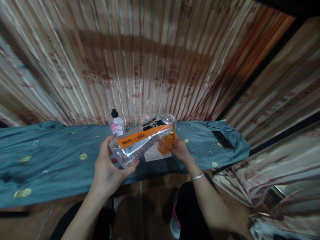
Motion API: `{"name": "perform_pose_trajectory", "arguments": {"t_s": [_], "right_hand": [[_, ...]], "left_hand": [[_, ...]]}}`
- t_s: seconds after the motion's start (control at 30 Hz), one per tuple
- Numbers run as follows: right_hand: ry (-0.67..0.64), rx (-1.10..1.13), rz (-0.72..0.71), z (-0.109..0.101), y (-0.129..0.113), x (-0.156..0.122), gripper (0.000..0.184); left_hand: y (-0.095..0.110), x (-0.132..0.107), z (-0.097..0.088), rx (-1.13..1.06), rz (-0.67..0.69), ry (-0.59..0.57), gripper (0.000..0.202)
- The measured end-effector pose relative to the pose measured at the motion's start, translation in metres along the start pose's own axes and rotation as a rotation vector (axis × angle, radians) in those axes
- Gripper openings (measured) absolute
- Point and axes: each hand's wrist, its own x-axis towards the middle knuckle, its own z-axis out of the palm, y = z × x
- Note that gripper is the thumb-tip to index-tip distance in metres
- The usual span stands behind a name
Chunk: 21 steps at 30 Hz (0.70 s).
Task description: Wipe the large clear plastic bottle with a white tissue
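My left hand (110,166) is wrapped round the base of a clear plastic bottle (140,138) with an orange and black label, held tilted with its open mouth to the upper right. My right hand (178,150) holds a small orange cup (166,143) just under the bottle's mouth; a silver bracelet sits on that wrist. Both are above a white cloth or paper (155,154) lying on the blue-grey cloth-covered table (50,160).
A small clear bottle with a black cap and pink label (116,124) stands at the table's back edge. A black phone (222,139) lies at the table's right end. Striped curtains (150,60) hang behind and to the right. My knees and a shoe are below.
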Motion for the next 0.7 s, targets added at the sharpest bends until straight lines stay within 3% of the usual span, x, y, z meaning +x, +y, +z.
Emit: {"name": "perform_pose_trajectory", "arguments": {"t_s": [0.33,0.5,0.6,0.7], "right_hand": [[-0.012,0.004,-0.023,-0.006,-0.008,-0.002,0.070],[-0.003,-0.012,-0.034,-0.005,-0.003,-0.001,0.068],[-0.004,-0.022,-0.047,-0.005,0.000,-0.001,0.068],[-0.025,-0.027,-0.043,-0.006,0.000,-0.001,0.067]], "left_hand": [[-0.012,-0.004,0.000,0.020,0.070,-0.007,0.093],[-0.019,-0.002,-0.004,0.019,0.095,-0.081,0.093],[-0.019,-0.002,-0.003,0.025,0.089,-0.035,0.095],[-0.016,-0.003,0.000,0.025,0.086,-0.063,0.092]]}}
